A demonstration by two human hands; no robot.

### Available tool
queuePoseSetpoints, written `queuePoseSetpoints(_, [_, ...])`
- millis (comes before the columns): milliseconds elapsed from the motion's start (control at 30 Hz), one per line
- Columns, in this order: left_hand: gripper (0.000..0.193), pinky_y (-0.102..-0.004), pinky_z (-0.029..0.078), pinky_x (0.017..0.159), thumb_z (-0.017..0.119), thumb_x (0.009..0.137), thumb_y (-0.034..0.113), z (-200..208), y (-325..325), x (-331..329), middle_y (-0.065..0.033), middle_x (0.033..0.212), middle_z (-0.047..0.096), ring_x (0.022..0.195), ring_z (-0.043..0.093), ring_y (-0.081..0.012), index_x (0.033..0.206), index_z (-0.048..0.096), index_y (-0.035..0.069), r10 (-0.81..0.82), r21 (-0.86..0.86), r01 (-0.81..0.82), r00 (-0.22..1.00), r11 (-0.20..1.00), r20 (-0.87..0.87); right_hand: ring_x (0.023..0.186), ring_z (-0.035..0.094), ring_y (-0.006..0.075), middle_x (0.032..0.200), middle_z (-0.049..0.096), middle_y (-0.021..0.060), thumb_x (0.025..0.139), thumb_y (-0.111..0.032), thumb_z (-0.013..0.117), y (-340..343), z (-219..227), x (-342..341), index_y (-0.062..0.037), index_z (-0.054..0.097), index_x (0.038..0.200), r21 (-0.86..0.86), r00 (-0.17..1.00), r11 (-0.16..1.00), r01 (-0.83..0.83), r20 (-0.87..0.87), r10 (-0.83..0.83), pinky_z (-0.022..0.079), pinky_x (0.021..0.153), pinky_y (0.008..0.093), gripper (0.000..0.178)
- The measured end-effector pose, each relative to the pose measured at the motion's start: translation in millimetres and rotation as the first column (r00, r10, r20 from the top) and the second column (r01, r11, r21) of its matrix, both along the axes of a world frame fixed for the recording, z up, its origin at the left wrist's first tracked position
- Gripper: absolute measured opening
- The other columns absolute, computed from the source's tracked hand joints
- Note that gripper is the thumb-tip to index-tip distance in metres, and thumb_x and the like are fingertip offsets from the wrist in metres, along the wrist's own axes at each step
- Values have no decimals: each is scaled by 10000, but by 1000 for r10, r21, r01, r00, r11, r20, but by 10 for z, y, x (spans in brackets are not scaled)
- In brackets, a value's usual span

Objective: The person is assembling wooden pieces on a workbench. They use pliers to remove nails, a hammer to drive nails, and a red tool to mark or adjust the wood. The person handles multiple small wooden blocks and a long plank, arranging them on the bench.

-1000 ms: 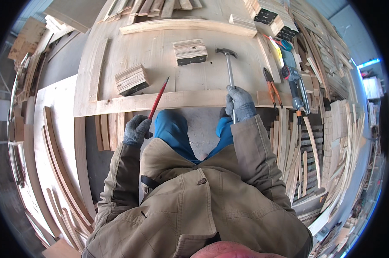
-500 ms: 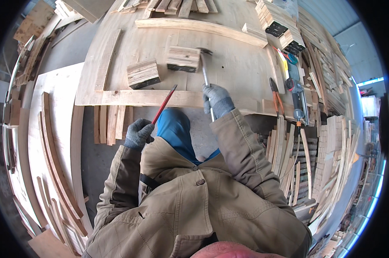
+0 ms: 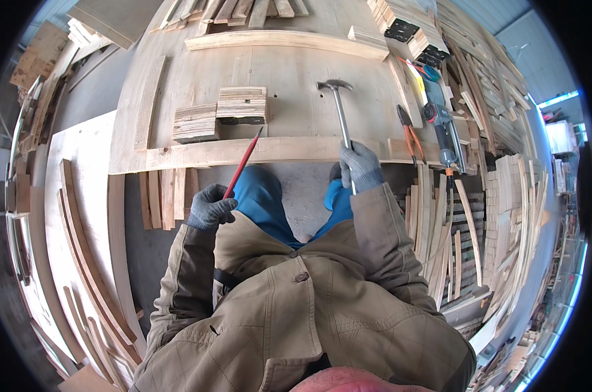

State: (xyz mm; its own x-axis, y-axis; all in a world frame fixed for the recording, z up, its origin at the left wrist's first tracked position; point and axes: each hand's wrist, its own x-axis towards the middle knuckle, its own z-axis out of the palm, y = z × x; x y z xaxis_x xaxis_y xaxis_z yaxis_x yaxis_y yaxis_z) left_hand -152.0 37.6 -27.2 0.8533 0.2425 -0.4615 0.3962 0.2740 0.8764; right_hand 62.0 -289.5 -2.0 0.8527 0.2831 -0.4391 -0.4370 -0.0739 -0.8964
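We see the left hand (image 3: 212, 206) closed round a red pointed tool (image 3: 243, 163), tip directed forward, and the right hand (image 3: 361, 166) gripping a hammer (image 3: 342, 116) low on its handle, probably for leverage. Beyond the front strip (image 3: 289, 150), which we judge may serve as a stop, two layered wooden blocks (image 3: 236, 106) lie offset, apparently touching, on the panel (image 3: 296, 72); a rear strip (image 3: 289, 40) lies farther off.

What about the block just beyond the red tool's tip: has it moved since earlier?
Yes: against the near wooden strip, the right block has moved left and closer, beside the left block.
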Motion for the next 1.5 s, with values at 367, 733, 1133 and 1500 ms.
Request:
queuePoseSetpoints(367, [148, -268, 494, 556, 726, 917, 91, -2, -148, 668, -49, 732, 633, 571, 578, -114, 1008, 662, -6, -15, 245, -17, 991, 969, 130, 437, 515, 111, 713, 581, 43, 986, -140, 650, -1038, -187, -179, -17, 618, 1173, -195, 979, 964, 182, 123, -160, 426, 377, 277, 226])
queuePoseSetpoints(733, [150, -356, 528, 699, 743, 908, 145, -244, -147, 1625, -104, 830, 666, 748, 658, -243, 998, 684, 40, -191, 712, -105, 927, 694, 324, 673, 650, 124, 853, 668, 68, 971, -193, 699, -1317, -387, -217, -10, 600, 1250, -307, 996, 948, 86, -10, -93, 555, 577, 295, 347])
queuePoseSetpoints(1133, [206, -461, 540, 697, 725, 915, 238, -307, -334, 1940, -146, 914, 649, 814, 673, -375, 1054, 652, 106, -428, 883, -191, 818, 428, 384, 930, 698, 251, 1003, 725, 155, 897, -278, 787, -1469, -303, 161, -11, 618, 1303, -703, 911, 661, 262, 406, 70, 558, 837, 391, 515])
queuePoseSetpoints(1500, [245, -482, 532, 653, 718, 898, 224, -255, -337, 1934, -156, 920, 653, 789, 672, -393, 1090, 664, 82, -518, 902, -15, 815, 431, 261, 879, 667, 175, 986, 706, 100, 925, -175, 747, -1589, -427, -73, 17, 594, 1325, -652, 917, 697, 301, 398, -24, 546, 818, 333, 470])
